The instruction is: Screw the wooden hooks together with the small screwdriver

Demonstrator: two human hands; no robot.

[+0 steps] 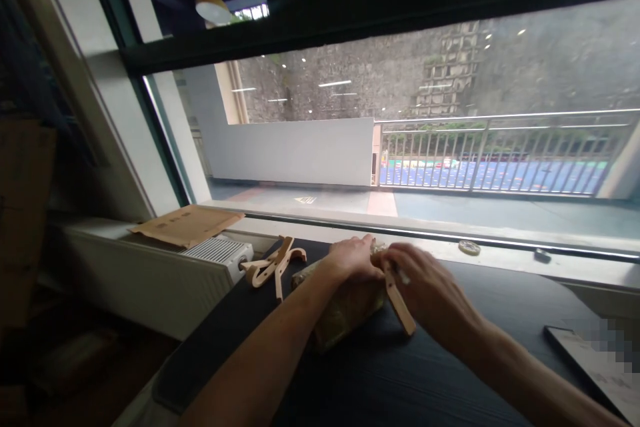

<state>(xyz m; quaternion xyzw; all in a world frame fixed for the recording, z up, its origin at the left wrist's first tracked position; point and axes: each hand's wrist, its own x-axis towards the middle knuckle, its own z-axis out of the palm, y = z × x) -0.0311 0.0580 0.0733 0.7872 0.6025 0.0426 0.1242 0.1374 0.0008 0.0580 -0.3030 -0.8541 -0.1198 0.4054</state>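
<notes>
A bulky package wrapped in shiny brownish tape [345,317] lies on the black tabletop [440,373]. My left hand [353,259] presses on its far upper part, fingers bent over it, the tips partly hidden. Close beside it, my right hand [413,270] has its fingers curled round the upper end of a flat, light wooden piece with a hole [400,307], which slants down to the table. Something small and pale shows at the right palm, too blurred to name. Left of the package lie several curved wooden pieces with holes [277,267], crossed over each other.
Behind the table runs a window sill [505,253] with a roll of tape [469,248] and a small dark object [542,255]. Flat cardboard [187,225] lies on a white radiator [165,280] at left. A dark-edged flat item [590,360] is at right.
</notes>
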